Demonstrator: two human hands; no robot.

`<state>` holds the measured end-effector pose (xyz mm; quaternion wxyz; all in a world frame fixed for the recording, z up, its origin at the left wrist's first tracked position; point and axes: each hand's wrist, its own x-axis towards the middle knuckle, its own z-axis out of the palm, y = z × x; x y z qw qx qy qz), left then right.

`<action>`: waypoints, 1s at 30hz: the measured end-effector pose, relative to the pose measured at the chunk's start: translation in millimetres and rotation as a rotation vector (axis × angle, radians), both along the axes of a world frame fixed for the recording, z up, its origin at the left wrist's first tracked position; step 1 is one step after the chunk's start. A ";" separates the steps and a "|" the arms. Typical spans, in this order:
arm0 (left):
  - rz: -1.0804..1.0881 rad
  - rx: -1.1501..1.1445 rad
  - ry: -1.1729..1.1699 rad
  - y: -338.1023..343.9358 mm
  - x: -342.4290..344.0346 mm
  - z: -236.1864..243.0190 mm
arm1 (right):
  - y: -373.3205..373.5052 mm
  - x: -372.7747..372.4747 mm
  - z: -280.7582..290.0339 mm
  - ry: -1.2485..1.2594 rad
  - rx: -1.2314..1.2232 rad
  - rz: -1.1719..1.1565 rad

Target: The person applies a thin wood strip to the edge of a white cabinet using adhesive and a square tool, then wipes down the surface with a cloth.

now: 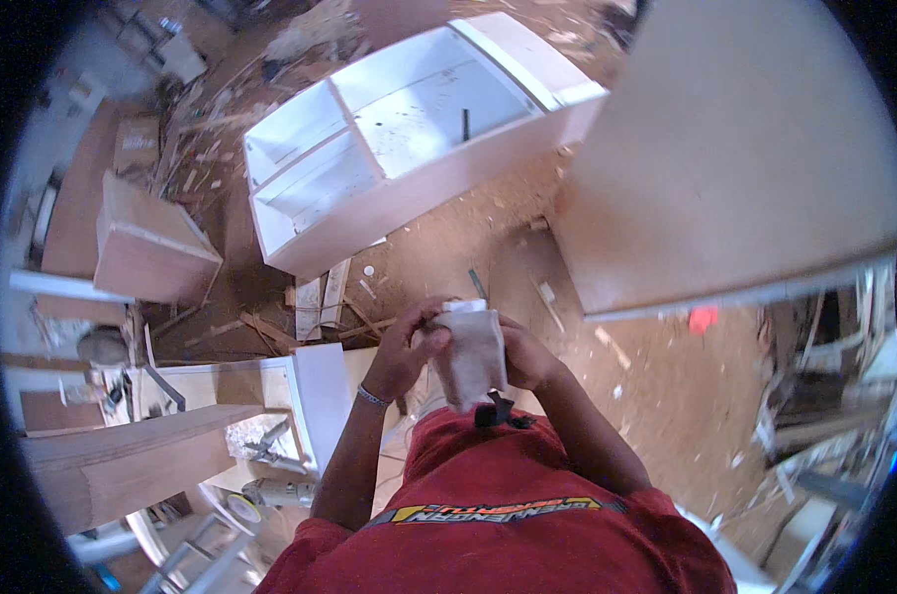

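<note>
Close in front of my red shirt, both hands hold a pale, brownish-white sheet-like piece [470, 361], whose exact kind I cannot make out. A small white edge [463, 306] shows at its top. My left hand [406, 346] grips its left side, thumb across the front and fingers curled. On the right, my right hand [527, 354] is closed at its edge, with the fingertips partly hidden behind it. Below the piece, a dark strap-like thing [498, 410] hangs at the shirt's hem.
An open white cabinet frame [419, 203] with compartments lies ahead on the brown floor. A large pale panel [735, 158] rises at the right. To the left are a wooden box [156, 243], boards [141, 450] and an angle grinder-like tool [278, 492]. Wood scraps litter the floor.
</note>
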<state>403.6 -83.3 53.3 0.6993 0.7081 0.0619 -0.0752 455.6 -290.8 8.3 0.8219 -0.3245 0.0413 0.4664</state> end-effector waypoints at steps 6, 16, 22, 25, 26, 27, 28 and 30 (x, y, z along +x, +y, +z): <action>-0.054 0.364 -0.099 70.0 116.5 54.0 | 49.8 152.9 13.2 -0.437 -0.351 0.143; 0.169 0.570 -0.138 165.3 219.5 105.5 | 255.4 327.1 4.3 -0.556 0.080 0.652; 0.542 0.905 0.181 222.8 278.5 103.3 | 335.0 402.8 -11.9 -0.639 0.180 0.822; 0.724 0.863 0.300 254.3 305.2 98.9 | 366.9 432.0 -24.9 -0.355 0.095 0.883; 0.759 0.939 0.247 267.4 310.3 93.0 | 381.2 442.7 -24.6 -0.206 0.101 0.920; 0.773 0.946 0.276 279.2 315.2 82.1 | 398.4 452.2 -9.5 -0.052 0.088 0.950; 0.787 0.952 0.306 295.7 321.1 72.3 | 414.1 464.1 7.7 0.067 0.144 0.990; 0.822 0.932 0.298 321.3 333.1 60.6 | 440.2 470.5 19.2 0.044 0.048 1.024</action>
